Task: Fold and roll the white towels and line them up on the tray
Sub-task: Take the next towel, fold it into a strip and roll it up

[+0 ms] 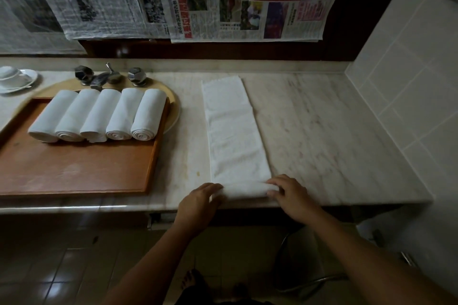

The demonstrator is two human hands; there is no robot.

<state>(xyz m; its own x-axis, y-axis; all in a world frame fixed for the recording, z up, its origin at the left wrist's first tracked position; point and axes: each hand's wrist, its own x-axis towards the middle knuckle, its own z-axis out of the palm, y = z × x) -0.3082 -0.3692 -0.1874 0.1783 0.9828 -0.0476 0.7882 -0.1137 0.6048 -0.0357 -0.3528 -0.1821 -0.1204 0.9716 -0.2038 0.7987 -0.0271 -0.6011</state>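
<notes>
**Rolling the sixth towel from the near end**

Head view: a folded white towel (235, 129) lies as a long strip on the marble desk (322, 131), its length pointing away from the person so the roll can travel forward. The left hand (200, 203) and the right hand (290, 195) each curl over one end of the first small roll at the near edge; this grip at both ends probably keeps the roll even. Five rolled towels (99, 116) lie side by side on the wooden tray (74, 171), with free space for the next one, I think
</notes>
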